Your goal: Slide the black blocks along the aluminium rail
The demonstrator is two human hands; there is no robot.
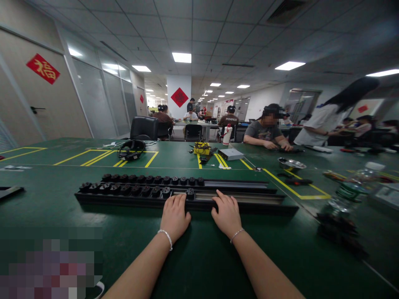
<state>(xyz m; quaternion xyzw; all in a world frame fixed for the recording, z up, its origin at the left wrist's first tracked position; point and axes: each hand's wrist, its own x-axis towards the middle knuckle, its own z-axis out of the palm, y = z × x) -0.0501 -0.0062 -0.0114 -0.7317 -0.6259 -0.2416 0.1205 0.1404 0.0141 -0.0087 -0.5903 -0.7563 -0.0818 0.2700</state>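
Left hand (175, 212) and right hand (227, 212) are loosely curled over the front rail (201, 204); whether they grip it, I cannot tell; a lone knob (190, 193) sits in that rail; the step seems to be steadying it; shifting the knob would call for a pinch.

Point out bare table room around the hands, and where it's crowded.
Bare green table lies between the forearms, nearer the wearer than the front black rail, and left of that rail, up to the dark object at the left edge. Crowded: right, with the clear bottle, black pile and metal bowl. Lower left is masked; can't tell.
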